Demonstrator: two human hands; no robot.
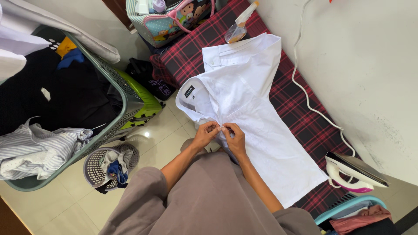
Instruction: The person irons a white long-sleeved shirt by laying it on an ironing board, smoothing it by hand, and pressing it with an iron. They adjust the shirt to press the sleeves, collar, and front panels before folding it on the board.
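Leftmost, a grey plastic laundry basket [130, 102] is holding dark and striped clothes; right of it, the left hand [204, 134] and right hand [234, 138] are pinching the white cotton shirt [257, 126] lying on the red plaid blanket [191, 52], a white-pink iron [352, 174] standing farther right.

Matt white cloth shirt [257, 126]; glossy floor tiles [161, 139].

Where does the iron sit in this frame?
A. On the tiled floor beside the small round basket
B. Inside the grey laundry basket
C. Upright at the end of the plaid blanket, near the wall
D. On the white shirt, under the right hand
C. The iron stands on its heel at the end of the plaid blanket, clear of the white shirt that both hands pinch at its front.
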